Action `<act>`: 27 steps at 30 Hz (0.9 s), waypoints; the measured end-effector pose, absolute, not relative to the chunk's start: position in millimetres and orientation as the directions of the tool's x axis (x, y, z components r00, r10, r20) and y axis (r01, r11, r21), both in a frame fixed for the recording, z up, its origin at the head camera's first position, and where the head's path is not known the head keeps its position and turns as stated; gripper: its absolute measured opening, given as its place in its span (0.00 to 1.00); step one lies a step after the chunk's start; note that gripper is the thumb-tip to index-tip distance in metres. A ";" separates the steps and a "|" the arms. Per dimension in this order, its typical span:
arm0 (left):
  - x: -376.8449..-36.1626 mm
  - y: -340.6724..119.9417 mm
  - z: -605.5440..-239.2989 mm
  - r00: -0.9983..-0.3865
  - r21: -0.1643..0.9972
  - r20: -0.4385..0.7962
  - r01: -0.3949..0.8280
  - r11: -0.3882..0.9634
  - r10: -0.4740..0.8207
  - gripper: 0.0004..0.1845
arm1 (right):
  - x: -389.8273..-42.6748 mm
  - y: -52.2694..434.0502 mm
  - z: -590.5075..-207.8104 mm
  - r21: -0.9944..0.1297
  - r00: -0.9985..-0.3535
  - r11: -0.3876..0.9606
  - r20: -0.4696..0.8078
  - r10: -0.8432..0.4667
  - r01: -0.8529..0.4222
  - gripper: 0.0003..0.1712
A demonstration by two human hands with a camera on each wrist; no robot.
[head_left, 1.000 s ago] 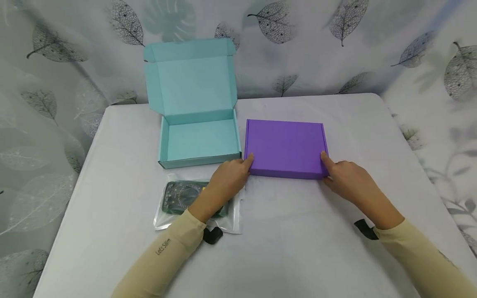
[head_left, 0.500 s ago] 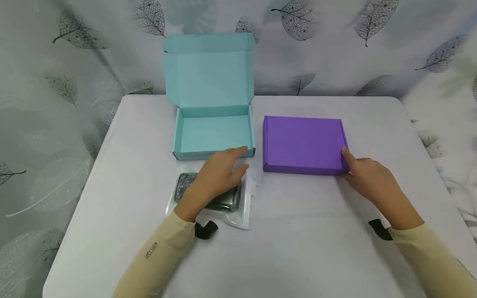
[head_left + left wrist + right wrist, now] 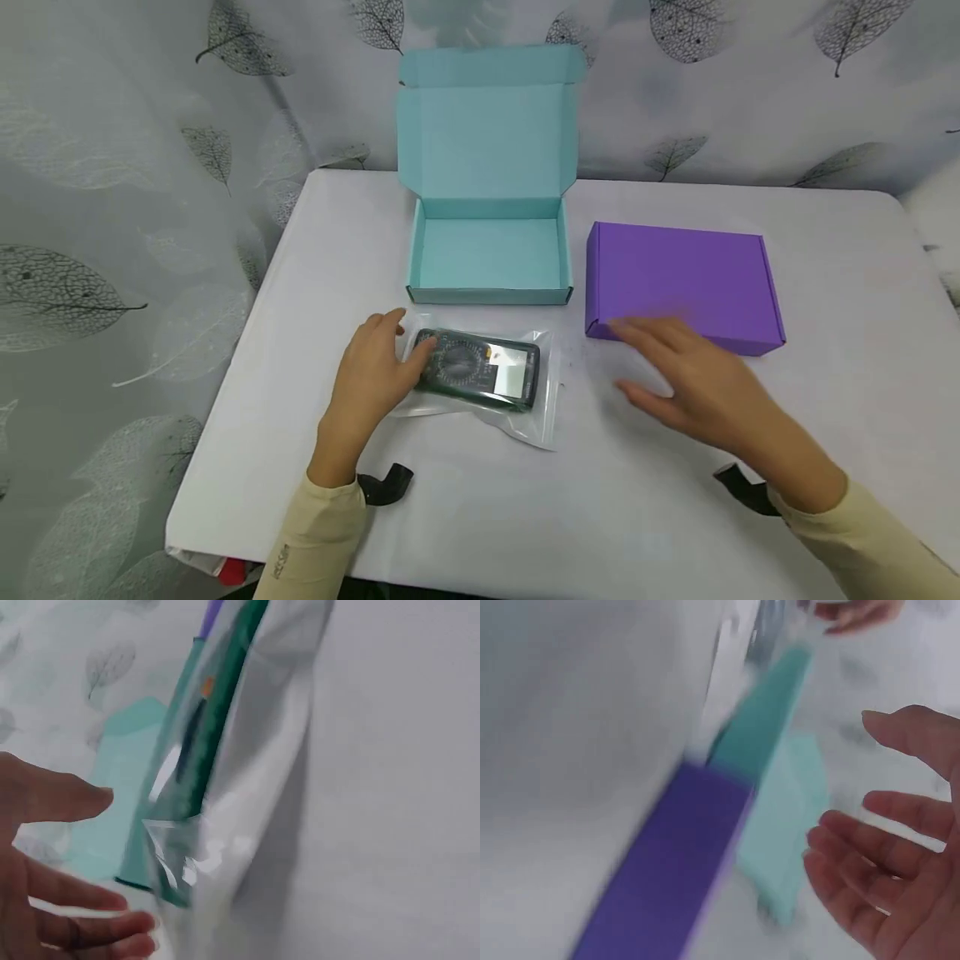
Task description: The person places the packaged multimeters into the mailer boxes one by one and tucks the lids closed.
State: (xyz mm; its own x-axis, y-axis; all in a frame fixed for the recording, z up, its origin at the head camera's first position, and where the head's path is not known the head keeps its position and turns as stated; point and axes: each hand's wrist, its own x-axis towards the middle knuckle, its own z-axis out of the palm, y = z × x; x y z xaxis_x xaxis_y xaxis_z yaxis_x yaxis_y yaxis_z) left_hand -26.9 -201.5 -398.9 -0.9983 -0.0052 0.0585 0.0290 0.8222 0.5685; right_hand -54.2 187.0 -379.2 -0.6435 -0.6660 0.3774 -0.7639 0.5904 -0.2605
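A dark multimeter (image 3: 474, 367) in a clear plastic bag (image 3: 534, 429) lies on the white table, its dial and pale screen showing. My left hand (image 3: 367, 375) is at the bag's left end, thumb and fingers spread apart; in the left wrist view the bag (image 3: 247, 787) is beyond the fingertips. My right hand (image 3: 701, 392), slightly blurred, hovers with relaxed fingers in front of a closed purple box (image 3: 682, 275) and overlaps its front edge in the head view. Nothing is in the right palm in the right wrist view.
A teal box (image 3: 491, 254) stands behind the bag with its lid raised and nothing inside. A leaf-print curtain (image 3: 675, 100) hangs behind the table (image 3: 570, 525). Something red (image 3: 232, 572) shows below the table's front left edge.
Both hands have let go of the purple box. My left hand has moved left to the bagged multimeter, and the right hand has come inward off the box. The head view has shifted left.
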 end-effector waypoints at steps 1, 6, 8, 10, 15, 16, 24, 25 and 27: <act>-25.8 -202.9 -402.7 -0.999 0.571 0.020 -0.022 0.821 -0.041 0.34 | -51.5 174.0 -382.7 -0.287 -0.640 0.573 0.347 -0.685 -0.768 0.37; -25.5 -209.8 -415.8 -0.990 0.607 -0.124 -0.127 0.784 -0.064 0.34 | -42.8 128.0 -402.4 -0.390 -0.745 0.662 0.101 -0.660 -0.639 0.42; -25.7 -213.0 -418.4 -0.989 0.630 -0.139 -0.119 0.767 -0.039 0.33 | -42.5 116.8 -407.9 -0.412 -0.792 0.717 0.016 -0.611 -0.562 0.47; -25.5 -216.7 -420.6 -0.990 0.643 -0.139 -0.106 0.758 -0.021 0.30 | -44.2 107.8 -412.5 -0.425 -0.816 0.750 -0.043 -0.576 -0.507 0.54; -24.0 -223.9 -424.4 -0.993 0.665 -0.115 -0.098 0.741 -0.029 0.26 | -54.1 84.4 -421.1 -0.431 -0.811 0.770 -0.133 -0.570 -0.471 0.75; -23.5 -224.7 -424.9 -0.993 0.668 -0.111 -0.096 0.738 -0.029 0.26 | -55.9 80.1 -422.7 -0.427 -0.803 0.767 -0.140 -0.579 -0.478 0.77; -30.5 -236.3 -419.9 -0.991 0.664 -0.133 -0.070 0.744 0.025 0.24 | -61.9 59.7 -429.4 -0.360 -0.774 0.743 -0.084 -0.628 -0.564 0.68; -35.7 -240.9 -417.7 -0.990 0.649 -0.135 -0.066 0.758 0.029 0.24 | -62.3 58.5 -429.7 -0.362 -0.776 0.743 -0.076 -0.626 -0.563 0.65; -50.2 -251.3 -412.7 -0.990 0.625 -0.138 -0.064 0.778 0.029 0.25 | -62.8 56.6 -430.4 -0.369 -0.780 0.741 -0.063 -0.623 -0.562 0.60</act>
